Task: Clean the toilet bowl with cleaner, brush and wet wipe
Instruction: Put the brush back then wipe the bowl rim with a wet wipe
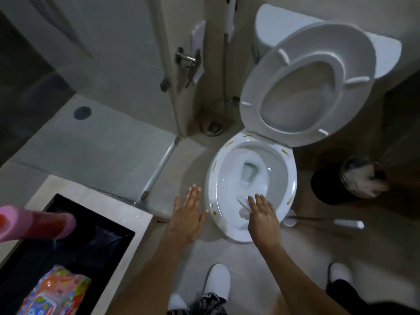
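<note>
The right hand [261, 214], fingers flat, is pressing a wet wipe [244, 209] along the toilet bowl [291, 178] front rim; the left hand [187, 214] is hovering spread beside it, probably for balance.

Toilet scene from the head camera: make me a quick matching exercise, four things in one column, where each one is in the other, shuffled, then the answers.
Things
1. wet wipe
2. toilet brush
3. pink bottle
4. toilet seat

Places
A. lying on the floor right of the bowl
B. raised up against the tank
C. under the right hand on the bowl rim
D. by the black sink, far left

Pairs: 1-C, 2-A, 3-D, 4-B
</note>
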### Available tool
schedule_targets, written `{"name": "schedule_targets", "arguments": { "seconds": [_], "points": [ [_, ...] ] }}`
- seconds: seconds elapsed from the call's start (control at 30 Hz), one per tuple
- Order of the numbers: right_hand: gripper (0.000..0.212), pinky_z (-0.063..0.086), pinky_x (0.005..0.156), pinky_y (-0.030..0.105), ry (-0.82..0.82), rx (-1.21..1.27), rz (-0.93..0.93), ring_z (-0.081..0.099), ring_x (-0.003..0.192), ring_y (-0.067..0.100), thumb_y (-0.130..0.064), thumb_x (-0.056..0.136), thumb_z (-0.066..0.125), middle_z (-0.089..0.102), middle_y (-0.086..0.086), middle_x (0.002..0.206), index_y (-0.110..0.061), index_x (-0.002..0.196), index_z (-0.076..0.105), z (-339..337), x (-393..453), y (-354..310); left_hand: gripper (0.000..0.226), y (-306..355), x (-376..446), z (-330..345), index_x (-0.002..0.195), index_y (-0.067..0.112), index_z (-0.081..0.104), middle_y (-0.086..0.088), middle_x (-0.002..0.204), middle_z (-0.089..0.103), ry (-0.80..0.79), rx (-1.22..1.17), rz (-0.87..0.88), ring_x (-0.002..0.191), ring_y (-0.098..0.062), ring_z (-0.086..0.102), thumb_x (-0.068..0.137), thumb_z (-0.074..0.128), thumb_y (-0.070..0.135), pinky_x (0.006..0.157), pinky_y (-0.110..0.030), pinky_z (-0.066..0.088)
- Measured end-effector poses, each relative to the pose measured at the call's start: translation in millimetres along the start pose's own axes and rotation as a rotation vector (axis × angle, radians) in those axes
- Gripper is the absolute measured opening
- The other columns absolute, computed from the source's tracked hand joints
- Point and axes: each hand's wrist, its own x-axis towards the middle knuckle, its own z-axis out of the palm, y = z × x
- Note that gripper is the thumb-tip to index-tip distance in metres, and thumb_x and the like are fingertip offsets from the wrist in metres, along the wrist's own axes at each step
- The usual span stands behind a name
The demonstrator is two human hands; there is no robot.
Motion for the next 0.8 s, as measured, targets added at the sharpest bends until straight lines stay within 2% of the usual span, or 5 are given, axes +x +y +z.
{"name": "schedule_targets", "arguments": {
  "seconds": [0.17,0.3,0.5,0.7,0.8],
  "points": [
    [0.051,0.056,0.081,0.043,0.029,0.115,0.138,0.068,0.102,0.033,-0.001,0.075,0.032,0.071,0.018,0.107,0.002,0.108,0.07,31.0,-14.4,18.7,0.085,21.3,11.7,44.8,0.151,0.012,0.001,-0.005,0.159,-0.003,-0.08,0.028,0.135,0.147,-0.019,-0.001,0.076,-0.008,0.051,0.113,-0.033,-0.008],
    [0.047,0.058,0.064,0.037,0.017,0.213,0.246,0.071,0.091,0.029,0.012,0.073,0.053,0.071,0.009,0.111,-0.005,0.115,0.067,63.5,-29.1,22.1,0.062,26.8,19.5,90.6,0.151,0.013,-0.006,0.002,0.15,-0.023,-0.145,0.045,0.207,0.146,-0.016,-0.01,0.098,0.01,0.041,0.109,-0.03,-0.015],
    [0.052,0.057,0.064,0.034,0.008,0.223,0.262,0.07,0.092,0.028,0.011,0.074,0.062,0.068,0.008,0.115,-0.008,0.122,0.062,122.5,-48.1,28.0,0.074,25.0,32.1,154.4,0.149,0.014,-0.013,0.0,0.154,-0.023,-0.255,0.1,0.327,0.144,-0.016,-0.017,0.082,-0.013,0.046,0.112,-0.03,-0.014],
    [0.064,0.053,0.09,0.037,0.033,0.129,0.152,0.064,0.112,0.028,0.013,0.062,0.076,0.066,0.015,0.121,-0.001,0.123,0.063,172.0,-66.7,32.6,0.077,11.6,43.2,190.7,0.145,0.014,-0.02,-0.004,0.156,-0.021,-0.282,0.181,0.411,0.144,-0.017,-0.019,0.075,-0.019,0.044,0.116,-0.033,-0.011],
    [0.053,0.033,0.111,0.037,-0.006,0.101,0.089,0.055,0.125,0.03,0.004,0.079,0.059,0.058,0.016,0.133,-0.001,0.132,0.055,192.6,-81.1,32.9,0.071,4.7,42.9,198.9,0.143,0.015,-0.024,-0.003,0.155,-0.024,-0.269,0.173,0.429,0.143,-0.016,-0.021,0.078,-0.016,0.043,0.118,-0.034,-0.008]
  ]
}}
